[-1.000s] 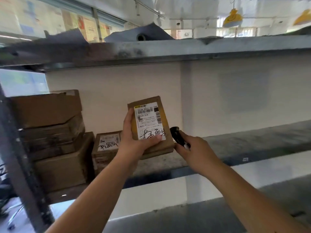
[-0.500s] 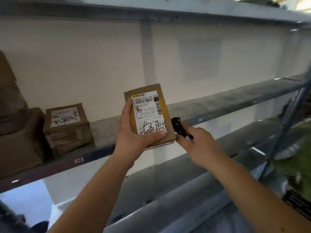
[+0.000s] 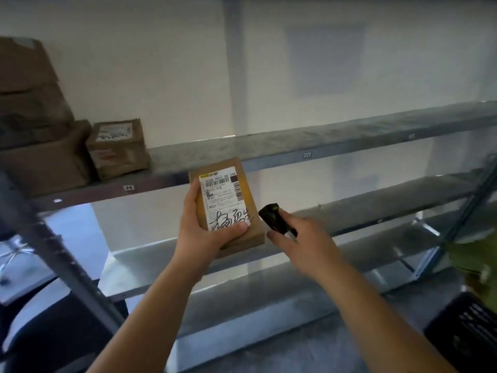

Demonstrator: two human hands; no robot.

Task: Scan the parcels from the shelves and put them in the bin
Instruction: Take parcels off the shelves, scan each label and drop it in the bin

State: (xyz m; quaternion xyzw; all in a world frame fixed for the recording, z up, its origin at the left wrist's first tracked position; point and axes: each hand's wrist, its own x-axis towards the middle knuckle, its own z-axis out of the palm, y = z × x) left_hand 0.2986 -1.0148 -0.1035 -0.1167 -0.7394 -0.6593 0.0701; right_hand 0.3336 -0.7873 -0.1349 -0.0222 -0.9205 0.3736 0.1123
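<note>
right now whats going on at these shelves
A person is scanning parcels off a metal shelf rack. The left hand holds a small cardboard parcel up with its white label facing the camera, thumb across the bottom of the label. The right hand grips a small black scanner just beside the parcel's right edge. More boxes sit on the shelf at the left. A dark crate shows at lower right; the parcel is not in it yet.

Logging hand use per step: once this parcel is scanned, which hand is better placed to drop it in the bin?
Left, probably. The left hand already grips the parcel, label up, while the right hand is taken up holding the black scanner beside it. A dark crate, possibly the bin, sits low on the right.
</note>
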